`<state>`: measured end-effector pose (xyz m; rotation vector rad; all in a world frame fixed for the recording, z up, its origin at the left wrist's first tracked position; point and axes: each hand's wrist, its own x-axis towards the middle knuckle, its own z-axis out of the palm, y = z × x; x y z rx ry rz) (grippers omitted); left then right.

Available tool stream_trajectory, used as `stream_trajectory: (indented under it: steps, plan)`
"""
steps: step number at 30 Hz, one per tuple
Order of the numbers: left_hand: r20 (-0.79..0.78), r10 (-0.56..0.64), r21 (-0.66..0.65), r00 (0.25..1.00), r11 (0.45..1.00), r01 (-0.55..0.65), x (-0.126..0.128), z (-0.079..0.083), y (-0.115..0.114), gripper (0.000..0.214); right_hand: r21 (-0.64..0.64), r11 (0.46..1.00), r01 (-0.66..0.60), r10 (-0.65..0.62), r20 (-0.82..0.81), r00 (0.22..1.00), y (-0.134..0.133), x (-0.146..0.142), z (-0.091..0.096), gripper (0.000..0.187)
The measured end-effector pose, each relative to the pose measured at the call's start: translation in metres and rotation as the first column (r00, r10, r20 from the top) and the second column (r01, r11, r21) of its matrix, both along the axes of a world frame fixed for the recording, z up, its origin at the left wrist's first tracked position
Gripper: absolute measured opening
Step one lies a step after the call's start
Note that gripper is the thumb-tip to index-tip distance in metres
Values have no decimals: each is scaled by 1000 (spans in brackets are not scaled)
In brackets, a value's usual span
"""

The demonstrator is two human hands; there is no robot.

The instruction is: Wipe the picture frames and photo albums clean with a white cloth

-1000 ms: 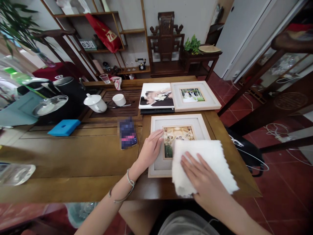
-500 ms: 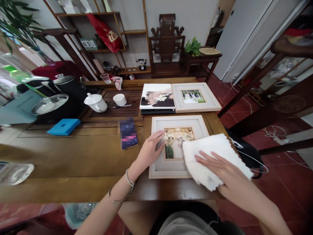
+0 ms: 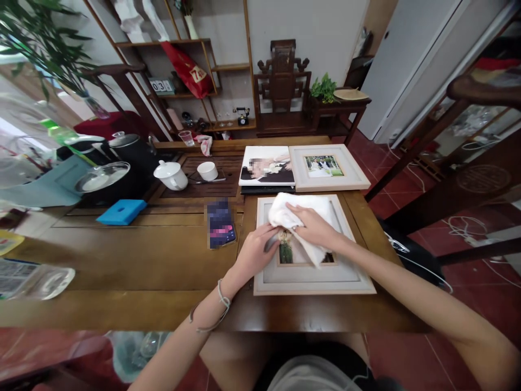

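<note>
A white-framed photo [image 3: 309, 274] lies flat on the wooden table [image 3: 134, 260] in front of me. My right hand [image 3: 312, 225] presses a white cloth [image 3: 297, 214] onto the upper part of the picture, fingers curled over the cloth. My left hand [image 3: 254, 252] rests on the frame's left side, fingers laid flat on it. A phone [image 3: 220, 229] lies just left of the frame.
Behind the frame lie an unframed photo print [image 3: 266, 165] and a second white frame [image 3: 328, 167]. A tea tray holds a white teapot [image 3: 171, 175] and cup [image 3: 207, 170]. A blue sponge [image 3: 121, 212], a pot with a glass lid [image 3: 101, 178] and a carved chair [image 3: 283, 81] stand further off.
My right hand carried the cloth from the frame's lower right corner up and left onto the picture's top. The cloth is now bunched. My left hand stayed on the frame's left side.
</note>
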<state>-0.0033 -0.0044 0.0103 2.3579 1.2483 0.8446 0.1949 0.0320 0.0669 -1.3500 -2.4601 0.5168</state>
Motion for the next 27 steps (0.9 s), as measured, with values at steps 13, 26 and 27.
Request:
stream_trajectory:
  steps: [13, 26, 27]
  plan:
    - [50, -39, -36, 998, 999, 40, 0, 0, 0, 22, 105, 954, -282, 239, 302, 923, 14, 10, 0, 71]
    - [66, -51, -16, 996, 998, 52, -2, -6, 2, 35, 132, 982, 132, -177, 430, 885, -4, 80, 27, 62]
    - [69, -58, -12, 996, 998, 59, -2, -6, 3, 35, 139, 979, 146, -191, 402, 896, 1, 67, 27, 59]
